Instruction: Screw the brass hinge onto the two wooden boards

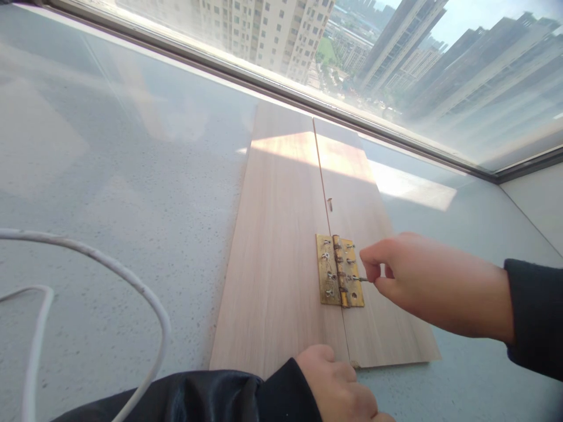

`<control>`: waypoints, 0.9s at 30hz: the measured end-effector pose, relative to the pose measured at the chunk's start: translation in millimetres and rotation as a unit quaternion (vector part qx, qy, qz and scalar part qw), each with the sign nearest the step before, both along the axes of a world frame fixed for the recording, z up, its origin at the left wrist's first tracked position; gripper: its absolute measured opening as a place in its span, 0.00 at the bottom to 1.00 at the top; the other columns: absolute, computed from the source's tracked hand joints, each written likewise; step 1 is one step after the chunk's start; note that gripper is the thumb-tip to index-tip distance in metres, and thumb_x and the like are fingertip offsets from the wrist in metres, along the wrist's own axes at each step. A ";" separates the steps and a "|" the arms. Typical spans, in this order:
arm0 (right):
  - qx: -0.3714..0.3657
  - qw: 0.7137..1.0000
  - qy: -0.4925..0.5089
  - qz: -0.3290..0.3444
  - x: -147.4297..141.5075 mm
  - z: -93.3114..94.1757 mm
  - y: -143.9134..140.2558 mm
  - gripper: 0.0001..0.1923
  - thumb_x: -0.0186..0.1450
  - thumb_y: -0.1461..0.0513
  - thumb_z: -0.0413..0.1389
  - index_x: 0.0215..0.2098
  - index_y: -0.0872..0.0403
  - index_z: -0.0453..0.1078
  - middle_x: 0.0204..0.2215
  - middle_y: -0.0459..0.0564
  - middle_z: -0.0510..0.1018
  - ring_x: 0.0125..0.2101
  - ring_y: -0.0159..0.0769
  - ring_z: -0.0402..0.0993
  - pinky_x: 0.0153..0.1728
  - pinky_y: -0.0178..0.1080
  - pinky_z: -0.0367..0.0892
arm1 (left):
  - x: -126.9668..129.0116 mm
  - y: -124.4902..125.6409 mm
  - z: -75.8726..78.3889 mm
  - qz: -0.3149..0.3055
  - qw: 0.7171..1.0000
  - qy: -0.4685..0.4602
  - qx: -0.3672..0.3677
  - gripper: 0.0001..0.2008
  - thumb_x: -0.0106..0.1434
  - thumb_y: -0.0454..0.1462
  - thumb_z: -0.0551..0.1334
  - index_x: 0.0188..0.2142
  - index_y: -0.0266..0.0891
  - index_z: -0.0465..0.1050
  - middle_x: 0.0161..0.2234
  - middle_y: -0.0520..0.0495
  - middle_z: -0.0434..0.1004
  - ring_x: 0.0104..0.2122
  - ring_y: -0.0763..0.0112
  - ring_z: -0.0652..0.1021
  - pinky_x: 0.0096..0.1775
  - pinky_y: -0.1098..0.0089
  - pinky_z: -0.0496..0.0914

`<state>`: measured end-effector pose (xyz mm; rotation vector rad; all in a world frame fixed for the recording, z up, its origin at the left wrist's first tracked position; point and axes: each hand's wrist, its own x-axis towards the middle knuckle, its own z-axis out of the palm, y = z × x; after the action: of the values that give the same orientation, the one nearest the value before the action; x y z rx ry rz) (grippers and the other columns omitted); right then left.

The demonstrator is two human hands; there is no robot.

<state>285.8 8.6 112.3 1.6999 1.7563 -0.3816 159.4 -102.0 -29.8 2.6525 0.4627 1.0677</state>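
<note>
Brass hinge [339, 271], rectangular, joins two pale wooden boards [281, 258]; right hand [422, 281] at its 3 o'clock pinches seemingly a small screw [359, 279]; left hand [338, 387], loosely curled, presses the boards' near edge.

Head camera looks steeply down, close over the boards [281, 246].

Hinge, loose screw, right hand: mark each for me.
Hinge [340, 271], head view, on its central knuckle barrel.
Loose screw [329, 203], head view, on its shank, beside the seam between the boards.
Right hand [422, 281], head view, on the back of the hand.
</note>
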 end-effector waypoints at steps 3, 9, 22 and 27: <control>-0.023 0.996 0.027 -0.084 -1.6 1.6 9.0 0.09 0.54 0.70 0.51 0.22 0.52 0.68 0.19 0.45 0.73 0.20 0.31 0.65 0.24 0.35 0.57 | 0.9 -1.6 -14.3 -0.019 0.999 0.038 0.019 0.31 0.53 0.37 0.69 0.19 0.36 0.41 0.11 0.56 0.49 0.13 0.78 0.53 0.20 0.71 0.39; 0.030 0.995 0.005 0.095 10.3 1.0 -2.5 0.07 0.55 0.69 0.53 0.22 0.52 0.64 0.17 0.45 0.70 0.17 0.31 0.59 0.19 0.36 0.49 | 3.6 -4.9 -18.4 -0.021 0.999 -0.023 0.008 0.28 0.52 0.34 0.67 0.19 0.36 0.41 0.11 0.58 0.47 0.12 0.80 0.48 0.21 0.70 0.38; 0.071 0.901 0.033 0.427 10.9 4.0 -18.6 0.14 0.53 0.76 0.52 0.24 0.51 0.67 0.14 0.42 0.69 0.14 0.33 0.60 0.21 0.39 0.36 | 2.3 2.1 2.1 0.123 0.982 -0.127 0.061 0.33 0.54 0.45 0.67 0.22 0.36 0.38 0.13 0.57 0.44 0.14 0.79 0.48 0.23 0.67 0.40; 0.053 0.958 -0.015 0.281 6.9 -0.6 -16.5 0.13 0.55 0.74 0.51 0.24 0.51 0.69 0.16 0.44 0.66 0.16 0.29 0.48 0.20 0.37 0.38 | 9.9 -11.4 -28.1 0.022 0.999 -0.020 0.035 0.31 0.58 0.44 0.66 0.20 0.36 0.41 0.12 0.58 0.39 0.14 0.79 0.45 0.22 0.68 0.40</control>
<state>292.7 -7.9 111.7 1.1860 2.1647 -0.0060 169.2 -113.4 -57.9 2.6881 0.4859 1.1670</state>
